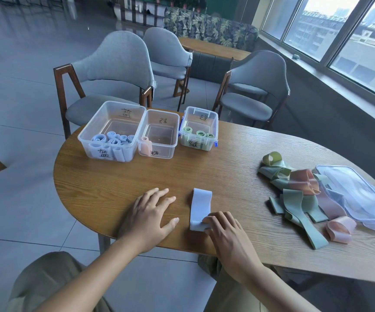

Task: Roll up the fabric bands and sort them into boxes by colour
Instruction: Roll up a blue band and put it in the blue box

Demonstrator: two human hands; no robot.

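- Table (119, 190): matt wood under my hands, grain visible.
- Blue band (201, 204): smooth matt cloth.
- Three boxes (158, 134) at the far edge: clear glossy plastic.
- Lid (362, 194) at the right edge: clear plastic.
- Loose bands (294, 199): smooth cloth.

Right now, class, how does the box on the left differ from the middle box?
The left box is the larger one and holds many rolled blue bands; the middle box is smaller and holds just one pink roll, leaning in its near-left corner. Most of the middle box's floor is bare, while the left box's near half is crowded. Both are clear, lidless plastic with handwritten labels.
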